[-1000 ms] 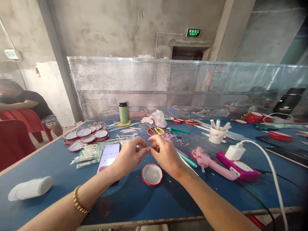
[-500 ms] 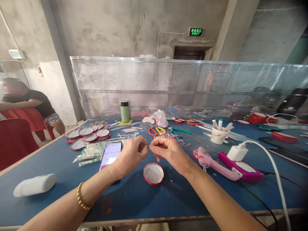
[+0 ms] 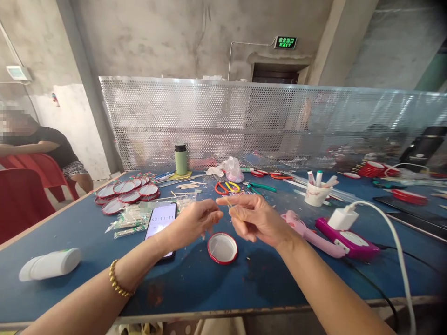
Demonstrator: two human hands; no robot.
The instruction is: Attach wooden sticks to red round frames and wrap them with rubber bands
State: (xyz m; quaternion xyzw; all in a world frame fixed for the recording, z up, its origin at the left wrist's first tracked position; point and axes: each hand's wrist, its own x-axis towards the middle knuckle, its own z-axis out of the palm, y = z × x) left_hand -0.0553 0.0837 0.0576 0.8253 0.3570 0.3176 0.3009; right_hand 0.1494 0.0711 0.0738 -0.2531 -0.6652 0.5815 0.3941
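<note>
In the middle of the head view, my right hand (image 3: pixel 256 216) pinches a thin pale-brown stick (image 3: pixel 229 203) between thumb and forefinger, its tip pointing up. Close to its left, my left hand (image 3: pixel 200 218) has its fingers loosely bent and apart, with nothing visible in them. Below both hands, a small round red-rimmed white disc (image 3: pixel 222 248) lies on the blue table (image 3: pixel 195 288); a thin line crosses its face. A phone (image 3: pixel 161 225) showing 03:11:11 lies partly behind my left wrist.
Several red-rimmed discs (image 3: pixel 129 196) and plastic packets (image 3: pixel 131 221) sit at the left, near a white bottle (image 3: pixel 50 265). Pliers (image 3: pixel 261 187) and a green flask (image 3: pixel 180 159) are further back. A pink glue gun (image 3: pixel 314 239), purple power strip (image 3: pixel 349 239) and cable (image 3: pixel 398 246) occupy the right.
My hands have come apart: before, their fingertips met at the stick. The right hand now has the stick tilted upward, and the left hand's fingers have loosened.
</note>
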